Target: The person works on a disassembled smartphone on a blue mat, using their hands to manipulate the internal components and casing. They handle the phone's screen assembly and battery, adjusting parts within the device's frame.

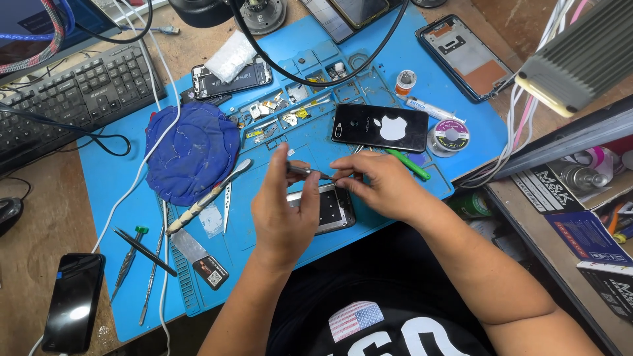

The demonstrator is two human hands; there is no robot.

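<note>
Hands over blue mat (369, 53): left hand (283, 211) pinches screwdriver (304, 171), shaft horizontal, tip toward right hand (379, 181) fingertips gripping it; opened phone (333, 207) directly beneath.

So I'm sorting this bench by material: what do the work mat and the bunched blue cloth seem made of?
Work mat: likely silicone or rubber, matte blue, with moulded compartments. Blue cloth: soft woven fabric, crumpled, with loose threads showing.
</note>
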